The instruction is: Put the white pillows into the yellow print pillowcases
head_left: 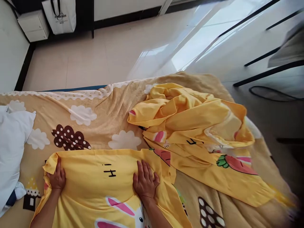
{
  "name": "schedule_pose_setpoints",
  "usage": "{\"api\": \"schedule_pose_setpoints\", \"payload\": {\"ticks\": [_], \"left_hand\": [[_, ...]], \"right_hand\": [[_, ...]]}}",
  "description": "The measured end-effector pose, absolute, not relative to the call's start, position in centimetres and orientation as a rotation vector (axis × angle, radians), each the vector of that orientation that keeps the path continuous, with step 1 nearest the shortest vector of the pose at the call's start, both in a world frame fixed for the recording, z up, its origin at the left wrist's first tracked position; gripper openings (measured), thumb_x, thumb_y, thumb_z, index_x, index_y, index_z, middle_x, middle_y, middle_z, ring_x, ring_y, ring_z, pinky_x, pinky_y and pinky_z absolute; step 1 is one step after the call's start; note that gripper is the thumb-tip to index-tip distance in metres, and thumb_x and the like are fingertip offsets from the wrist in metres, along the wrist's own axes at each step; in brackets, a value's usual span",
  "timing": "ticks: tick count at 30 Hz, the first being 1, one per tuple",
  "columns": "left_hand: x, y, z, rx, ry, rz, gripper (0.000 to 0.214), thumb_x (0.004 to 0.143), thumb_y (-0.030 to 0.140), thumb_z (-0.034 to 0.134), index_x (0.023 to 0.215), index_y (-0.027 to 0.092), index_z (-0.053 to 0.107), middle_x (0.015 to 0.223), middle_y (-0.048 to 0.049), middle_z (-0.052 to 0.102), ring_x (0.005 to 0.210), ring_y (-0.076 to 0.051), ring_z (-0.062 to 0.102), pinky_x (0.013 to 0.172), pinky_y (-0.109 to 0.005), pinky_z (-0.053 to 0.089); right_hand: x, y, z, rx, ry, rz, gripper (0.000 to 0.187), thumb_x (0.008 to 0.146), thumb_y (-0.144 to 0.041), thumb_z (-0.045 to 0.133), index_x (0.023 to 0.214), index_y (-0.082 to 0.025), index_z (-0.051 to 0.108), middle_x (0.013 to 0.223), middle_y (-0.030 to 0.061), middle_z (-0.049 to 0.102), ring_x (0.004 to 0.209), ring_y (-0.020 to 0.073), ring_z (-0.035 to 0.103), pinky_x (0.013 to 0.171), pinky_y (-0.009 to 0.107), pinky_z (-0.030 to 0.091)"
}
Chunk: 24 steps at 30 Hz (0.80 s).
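Note:
A yellow pillowcase printed with "Hi!" and a white rabbit lies spread in front of me. Its lower part runs out of view. My left hand is closed on its left edge, where the fabric is bunched and some fingers are hidden. My right hand rests flat on the right part of the pillowcase, fingers spread, just above the rabbit. Beyond it, to the right, lies a crumpled heap of matching yellow fabric with carrot prints, touching the pillowcase's right side.
Under everything is a tan blanket with cloud patterns on a bed. A white pillow sits at the left edge. Past the bed are a tiled floor, a white tote bag, a small white box and dark metal legs at right.

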<state>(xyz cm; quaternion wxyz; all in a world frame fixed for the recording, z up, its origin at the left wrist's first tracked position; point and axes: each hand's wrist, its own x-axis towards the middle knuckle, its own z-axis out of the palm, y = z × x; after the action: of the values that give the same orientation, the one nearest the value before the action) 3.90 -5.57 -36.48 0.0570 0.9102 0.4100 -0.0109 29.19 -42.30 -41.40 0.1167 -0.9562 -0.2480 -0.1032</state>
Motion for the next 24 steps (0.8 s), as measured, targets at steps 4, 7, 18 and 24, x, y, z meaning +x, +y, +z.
{"api": "schedule_pose_setpoints", "payload": {"ticks": [4, 7, 18, 24], "left_hand": [[3.8, -5.5, -35.5, 2.73, 1.288, -0.049, 0.063, 0.094, 0.034, 0.031, 0.155, 0.018, 0.031, 0.147, -0.017, 0.053, 0.136, -0.038, 0.045, 0.109, -0.058, 0.028], [4.0, -5.6, -35.1, 2.712, 1.292, -0.057, 0.064, 0.093, 0.035, 0.031, 0.154, 0.016, 0.034, 0.148, -0.0171, 0.051, 0.134, -0.036, 0.048, 0.112, -0.056, 0.026], [4.7, -5.5, -34.2, 2.768, 1.217, -0.004, 0.063, 0.092, 0.038, 0.031, 0.15, 0.013, 0.041, 0.142, -0.0188, 0.056, 0.131, -0.035, 0.051, 0.116, -0.055, 0.021], [5.0, -5.4, -33.9, 2.726, 1.262, -0.109, 0.065, 0.092, 0.04, 0.029, 0.15, 0.012, 0.039, 0.147, -0.0192, 0.05, 0.134, -0.035, 0.046, 0.115, -0.053, 0.022]], "right_hand": [[29.0, -42.7, -41.2, -2.807, -0.708, -0.217, 0.068, 0.09, -0.028, 0.038, 0.156, -0.017, 0.024, 0.146, 0.019, 0.049, 0.131, 0.032, 0.048, 0.108, 0.054, 0.023], [28.4, -42.9, -41.1, -2.82, -0.667, -0.15, 0.068, 0.089, -0.029, 0.039, 0.154, -0.016, 0.028, 0.146, 0.02, 0.048, 0.132, 0.0344, 0.045, 0.108, 0.055, 0.022], [27.9, -42.9, -40.7, -2.787, -0.702, -0.224, 0.065, 0.091, -0.033, 0.035, 0.153, -0.013, 0.031, 0.144, 0.0203, 0.049, 0.133, 0.0324, 0.043, 0.107, 0.054, 0.023], [27.9, -43.2, -41.4, -2.806, -0.661, -0.211, 0.066, 0.089, -0.034, 0.035, 0.151, -0.013, 0.034, 0.144, 0.0201, 0.049, 0.134, 0.0329, 0.042, 0.108, 0.053, 0.021]]}}
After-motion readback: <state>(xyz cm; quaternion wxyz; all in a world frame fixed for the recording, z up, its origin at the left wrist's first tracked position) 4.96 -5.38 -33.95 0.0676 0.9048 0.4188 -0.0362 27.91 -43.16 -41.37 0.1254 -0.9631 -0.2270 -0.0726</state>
